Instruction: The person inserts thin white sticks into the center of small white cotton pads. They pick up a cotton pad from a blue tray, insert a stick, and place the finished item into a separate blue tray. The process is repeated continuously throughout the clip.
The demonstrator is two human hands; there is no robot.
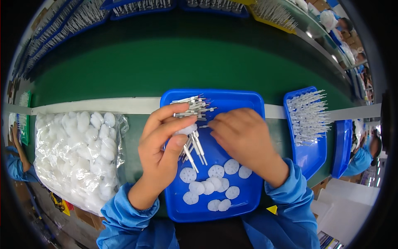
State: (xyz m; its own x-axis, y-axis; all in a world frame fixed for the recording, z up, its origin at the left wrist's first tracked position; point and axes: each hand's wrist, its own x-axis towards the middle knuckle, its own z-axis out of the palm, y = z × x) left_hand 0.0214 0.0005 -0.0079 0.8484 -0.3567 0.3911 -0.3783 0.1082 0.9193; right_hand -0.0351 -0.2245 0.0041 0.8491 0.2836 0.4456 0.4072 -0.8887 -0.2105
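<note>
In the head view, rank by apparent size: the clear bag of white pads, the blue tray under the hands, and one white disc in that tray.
1. Clear bag of white pads and blue tray: look alike in size, unranked.
2. White disc: clearly smallest.

The blue tray [248,195] is smooth moulded plastic with a soft sheen. The thin pins [195,108] heaped in it look like bright metal — glossy, silvery. The white discs [209,186] near its front edge are matt and fluffy, like pressed cotton. At left, the bag [78,153] is clear crinkled plastic film, shiny where it folds, stuffed with the same soft white pads. The table [166,62] surface is matt green. Both sleeves [128,224] are blue woven cloth — dull and creased.
</note>
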